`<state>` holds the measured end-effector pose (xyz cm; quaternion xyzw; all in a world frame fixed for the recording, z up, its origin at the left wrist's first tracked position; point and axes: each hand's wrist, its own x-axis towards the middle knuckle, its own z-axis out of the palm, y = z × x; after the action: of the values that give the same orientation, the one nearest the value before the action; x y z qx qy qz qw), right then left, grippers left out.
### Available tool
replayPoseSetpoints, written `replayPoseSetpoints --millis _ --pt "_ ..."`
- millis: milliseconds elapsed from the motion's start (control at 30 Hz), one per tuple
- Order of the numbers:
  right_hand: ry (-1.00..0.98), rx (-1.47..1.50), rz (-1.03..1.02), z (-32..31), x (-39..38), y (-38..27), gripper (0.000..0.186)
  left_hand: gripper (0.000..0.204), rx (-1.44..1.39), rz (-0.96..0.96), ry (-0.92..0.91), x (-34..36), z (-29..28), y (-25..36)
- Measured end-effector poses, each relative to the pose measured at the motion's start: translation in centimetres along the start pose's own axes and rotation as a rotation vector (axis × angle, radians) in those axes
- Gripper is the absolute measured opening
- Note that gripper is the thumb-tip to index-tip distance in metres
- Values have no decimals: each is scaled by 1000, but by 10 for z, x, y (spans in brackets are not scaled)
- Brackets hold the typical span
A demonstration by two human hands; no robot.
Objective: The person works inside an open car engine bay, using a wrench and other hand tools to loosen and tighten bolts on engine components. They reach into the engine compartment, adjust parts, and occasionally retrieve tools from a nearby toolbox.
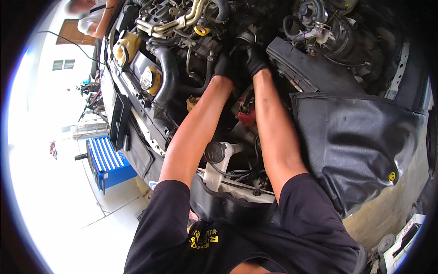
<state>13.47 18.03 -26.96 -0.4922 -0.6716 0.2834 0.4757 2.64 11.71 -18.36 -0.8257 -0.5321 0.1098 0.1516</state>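
Observation:
Both my hands wear black gloves and reach deep into an open engine bay. My left hand (223, 67) is down among dark hoses, beside a hose fitting (211, 58); its fingers are lost in shadow. My right hand (256, 60) is just to the right, its fingers bent toward a round pipe end with a metal rim (246, 36). Whether it grips that pipe or only touches it, I cannot make out. Right of this hand lies a long black plastic housing (292, 64). A thick black intake hose (167, 73) curves left of my left hand.
A black fender cover (346, 141) drapes over the near right side. Below my forearms are a white reservoir with a black cap (215, 152) and a red part (247, 114). A yellow-rimmed cap (149, 79) sits left. Beyond stand a blue tool chest (109, 160) and another person (93, 23).

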Motion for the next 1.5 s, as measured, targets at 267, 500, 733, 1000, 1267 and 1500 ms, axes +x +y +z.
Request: replayPoseSetpoints --millis 267,500,733,1000,1267,1500 --pt "-111 99 579 -4 -4 -62 46 54 198 79 -386 -6 38 -25" --pt "-72 187 519 -14 10 -43 55 46 149 81 -367 22 1 -9" --pt "-278 95 651 -41 3 -107 68 47 49 -198 -285 -19 -59 2" --pt "-77 310 613 13 16 -32 62 45 269 71 -388 0 -51 -1" --pt "-111 183 571 0 16 -48 55 47 -727 -699 -182 7 -40 -13" --pt "-142 246 545 24 14 -31 50 53 -745 -676 154 23 -67 -9"
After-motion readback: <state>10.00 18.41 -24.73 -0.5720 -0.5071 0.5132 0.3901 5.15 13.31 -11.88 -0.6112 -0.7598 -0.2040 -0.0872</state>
